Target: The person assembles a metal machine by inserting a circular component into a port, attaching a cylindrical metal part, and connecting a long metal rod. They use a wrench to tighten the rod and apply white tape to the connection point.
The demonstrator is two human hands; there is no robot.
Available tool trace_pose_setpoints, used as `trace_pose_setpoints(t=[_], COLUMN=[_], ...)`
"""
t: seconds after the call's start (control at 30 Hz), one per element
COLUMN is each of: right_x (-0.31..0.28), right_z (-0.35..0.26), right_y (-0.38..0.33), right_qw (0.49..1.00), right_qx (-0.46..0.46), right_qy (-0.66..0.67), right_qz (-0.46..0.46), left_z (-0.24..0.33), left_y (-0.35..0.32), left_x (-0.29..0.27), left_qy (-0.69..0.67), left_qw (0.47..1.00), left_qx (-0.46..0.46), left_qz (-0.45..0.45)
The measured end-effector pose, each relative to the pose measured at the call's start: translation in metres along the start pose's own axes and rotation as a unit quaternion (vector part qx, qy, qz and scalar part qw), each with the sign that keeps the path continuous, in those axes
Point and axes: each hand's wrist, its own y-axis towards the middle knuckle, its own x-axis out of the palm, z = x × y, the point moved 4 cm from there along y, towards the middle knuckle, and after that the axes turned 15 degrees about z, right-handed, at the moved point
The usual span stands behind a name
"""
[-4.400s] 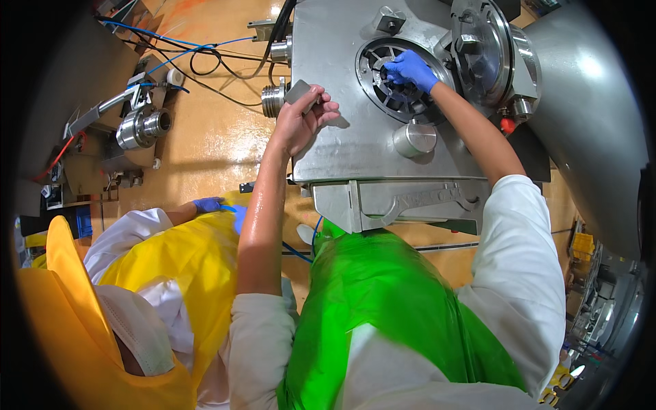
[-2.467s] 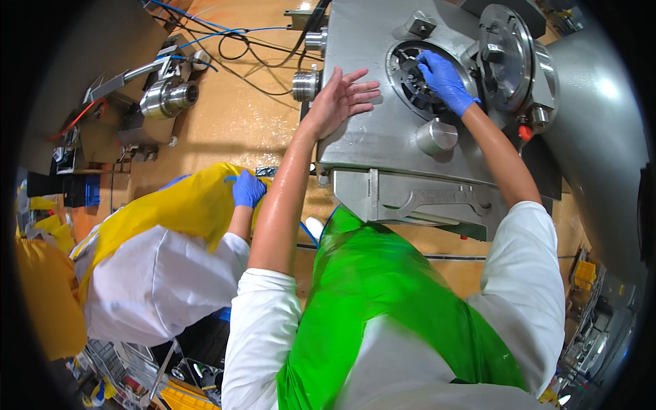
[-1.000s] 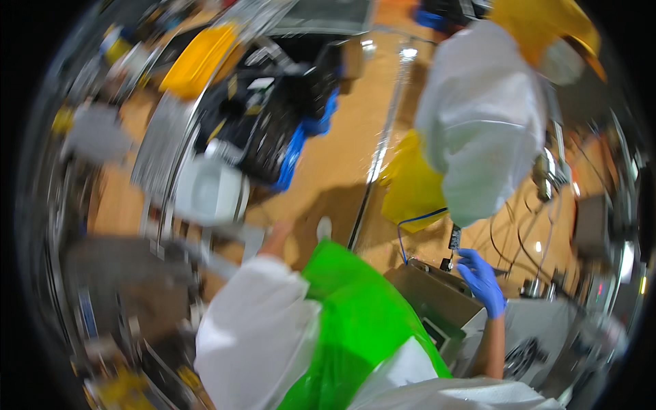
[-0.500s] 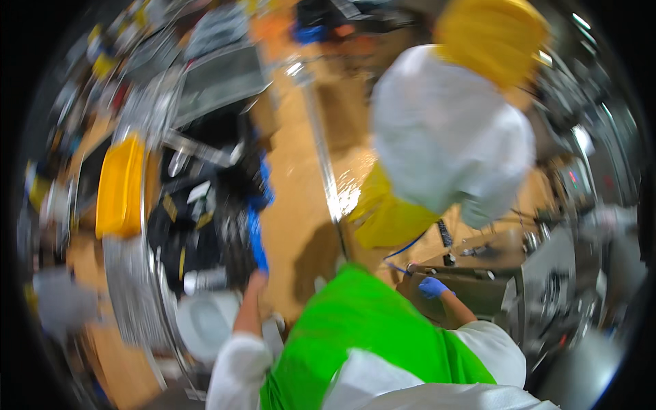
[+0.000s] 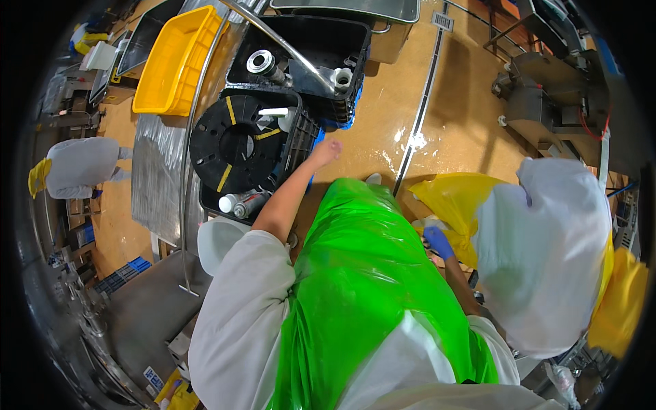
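My bare left hand [image 5: 326,152] hangs in the air just right of a black crate [image 5: 301,140], its fingers loosely bent and nothing seen in them. In that crate lies a large black disc [image 5: 210,147] with a round centre hole and yellow strips. A white bottle [image 5: 275,117] and a spray can [image 5: 251,205] are beside the disc. My right hand [image 5: 437,240], in a blue glove, is low at my right side with fingers drawn together. Whatever it may hold is too small to make out. A green apron [image 5: 369,273] covers my front.
A second black crate [image 5: 239,70] holds metal fittings. A yellow tub [image 5: 179,61] stands behind a bent metal rail [image 5: 184,198]. Close on my right bends a co-worker in white [image 5: 540,253]; another person [image 5: 85,164] is far left. A drain channel [image 5: 417,123] crosses the wet floor.
My view has swung right. The crates now appear higher and closer, and the co-worker has shifted to my right side. My left hand has risen beside the crate; the blur has cleared.
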Motion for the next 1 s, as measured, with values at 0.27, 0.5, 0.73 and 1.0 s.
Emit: trace_pose_setpoints(t=[0.27, 0.5, 0.73, 1.0], right_x=[0.06, 0.212, 0.339, 0.391], right_z=[-0.338, -0.57, -0.59, -0.589], right_y=[0.084, 0.154, 0.402, 0.445], right_qw=[0.928, 0.981, 0.943, 0.779], right_qx=[-0.321, -0.176, -0.221, -0.23], right_qy=[-0.181, 0.057, -0.114, -0.556], right_qz=[0.051, -0.061, 0.221, 0.178], left_z=[0.103, -0.035, -0.078, -0.144], left_y=[0.19, 0.404, 0.446, 0.468], left_x=[-0.095, -0.168, -0.19, -0.19], left_qy=[-0.241, -0.111, -0.043, 0.13], left_qw=[0.946, 0.787, 0.713, 0.836], left_qx=[-0.082, -0.207, -0.352, -0.33], left_qz=[0.201, 0.571, 0.605, 0.419])
